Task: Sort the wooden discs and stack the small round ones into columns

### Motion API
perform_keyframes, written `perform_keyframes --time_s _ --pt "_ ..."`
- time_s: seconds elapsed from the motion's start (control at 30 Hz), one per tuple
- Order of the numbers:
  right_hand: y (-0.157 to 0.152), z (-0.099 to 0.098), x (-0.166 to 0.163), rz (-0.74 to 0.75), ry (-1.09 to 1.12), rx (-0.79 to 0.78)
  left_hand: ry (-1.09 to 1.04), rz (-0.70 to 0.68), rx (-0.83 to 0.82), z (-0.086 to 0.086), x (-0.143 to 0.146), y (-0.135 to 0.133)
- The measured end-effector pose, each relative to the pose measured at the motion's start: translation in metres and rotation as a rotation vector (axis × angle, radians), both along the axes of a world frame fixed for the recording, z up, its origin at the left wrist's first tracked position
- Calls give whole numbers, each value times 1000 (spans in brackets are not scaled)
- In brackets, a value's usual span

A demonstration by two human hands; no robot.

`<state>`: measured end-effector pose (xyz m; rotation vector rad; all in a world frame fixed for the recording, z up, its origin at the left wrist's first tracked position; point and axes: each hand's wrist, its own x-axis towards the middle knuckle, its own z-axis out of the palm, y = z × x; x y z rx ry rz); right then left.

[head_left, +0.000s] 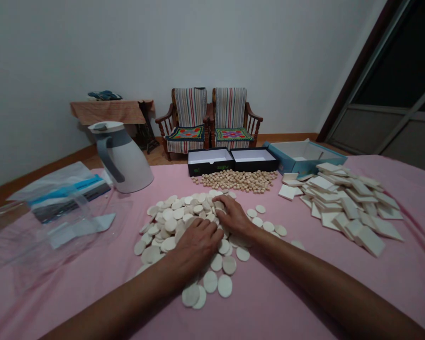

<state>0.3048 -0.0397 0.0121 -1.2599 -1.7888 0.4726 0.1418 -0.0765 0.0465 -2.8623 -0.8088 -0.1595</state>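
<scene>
A loose heap of round white discs (168, 224) lies in the middle of the pink-covered table. Over the heap's near side rests my left hand (198, 242), palm down, its fingers laid across the discs and the fingertips partly out of sight. Just beyond it, my right hand (235, 218) reaches in from the right, thumb and fingers curved around a few discs at the heap's far right side. How many discs it has cannot be made out. Several single discs (225, 285) are scattered toward me, and others lie to the right of the heap.
Behind the heap are small wooden beads (241, 181) and two black open boxes (210, 167). Square white tiles (350, 203) are piled at right before a blue box (301, 163). At left stand a white jug (132, 163), clear plastic packaging (81, 226) and a blue-black packet (71, 196).
</scene>
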Motion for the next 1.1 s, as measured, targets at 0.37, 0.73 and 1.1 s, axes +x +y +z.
perform_keyframes --time_s 0.37,0.73,1.1 --pt "-28 39 59 -1 67 53 -290 28 -48 25 -19 23" --pt "-55 -12 176 -501 131 -14 -100 -191 -344 4 137 37" --pt "-59 3 169 -357 36 -63 -56 -202 -137 3 107 18"
